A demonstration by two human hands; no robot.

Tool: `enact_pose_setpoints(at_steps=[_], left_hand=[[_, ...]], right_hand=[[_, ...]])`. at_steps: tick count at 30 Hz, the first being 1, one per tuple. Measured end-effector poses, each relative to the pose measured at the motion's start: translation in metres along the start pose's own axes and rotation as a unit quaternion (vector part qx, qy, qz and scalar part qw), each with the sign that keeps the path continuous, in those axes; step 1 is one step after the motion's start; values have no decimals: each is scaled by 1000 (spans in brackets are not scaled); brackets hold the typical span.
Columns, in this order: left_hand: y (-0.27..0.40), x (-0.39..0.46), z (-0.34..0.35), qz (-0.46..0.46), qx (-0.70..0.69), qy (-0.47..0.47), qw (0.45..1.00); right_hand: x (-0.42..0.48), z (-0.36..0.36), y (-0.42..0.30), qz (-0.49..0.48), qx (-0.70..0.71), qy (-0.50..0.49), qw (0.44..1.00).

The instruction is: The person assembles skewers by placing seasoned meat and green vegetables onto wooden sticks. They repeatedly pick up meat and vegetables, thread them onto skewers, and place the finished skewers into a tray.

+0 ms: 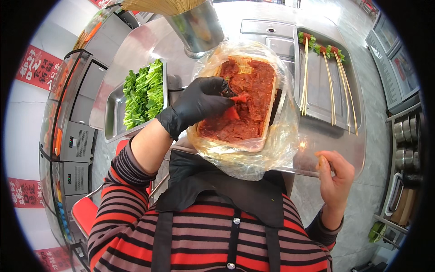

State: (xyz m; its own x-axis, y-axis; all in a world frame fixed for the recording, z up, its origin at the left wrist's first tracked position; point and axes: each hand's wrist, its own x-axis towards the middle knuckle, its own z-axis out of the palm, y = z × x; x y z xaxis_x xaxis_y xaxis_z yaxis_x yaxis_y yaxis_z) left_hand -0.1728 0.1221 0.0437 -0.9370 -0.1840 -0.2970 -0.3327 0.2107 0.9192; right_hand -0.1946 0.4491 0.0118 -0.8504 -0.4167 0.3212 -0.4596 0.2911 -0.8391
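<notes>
My left hand (204, 102), in a black glove, reaches over a shallow tray (260, 148) filled with red, sauce-coated meat (255, 88). Its thumb and fingers pinch a bright red slice (240, 98); the fingertips are partly hidden. Clear plastic film (234, 163) lies around and under the tray. Bare and raised off the table's front edge, my right hand (336, 176) has thumb and forefinger pressed together, with nothing visible between them. Behind it, a steel tray (316, 117) holds several bamboo skewers (328, 90) with red meat and green leaves at their far ends.
Left on the steel table (115, 74), a metal tray (114, 119) holds cut leafy greens (144, 93). A metal container (198, 29) of bamboo sticks (159, 6) stands at the back. A red chair (85, 210) is left of me; shelves with metal pots (406, 142) line the right.
</notes>
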Motion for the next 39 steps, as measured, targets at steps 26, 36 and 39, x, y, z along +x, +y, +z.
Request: enact_pose_setpoints(at_steps=[26,36,39], left_hand=[[-29,-77,-34,32,-368,3,929],[-95,-165,-109,122,-332,167,920],[-111,-181,-128,170,-255,258,916]], right_hand=[[39,41,-85,-148,-112,-126,975],[116,149,-160,-280,-110,-312,901],[147,189,-159,-298,-171,-337,877]])
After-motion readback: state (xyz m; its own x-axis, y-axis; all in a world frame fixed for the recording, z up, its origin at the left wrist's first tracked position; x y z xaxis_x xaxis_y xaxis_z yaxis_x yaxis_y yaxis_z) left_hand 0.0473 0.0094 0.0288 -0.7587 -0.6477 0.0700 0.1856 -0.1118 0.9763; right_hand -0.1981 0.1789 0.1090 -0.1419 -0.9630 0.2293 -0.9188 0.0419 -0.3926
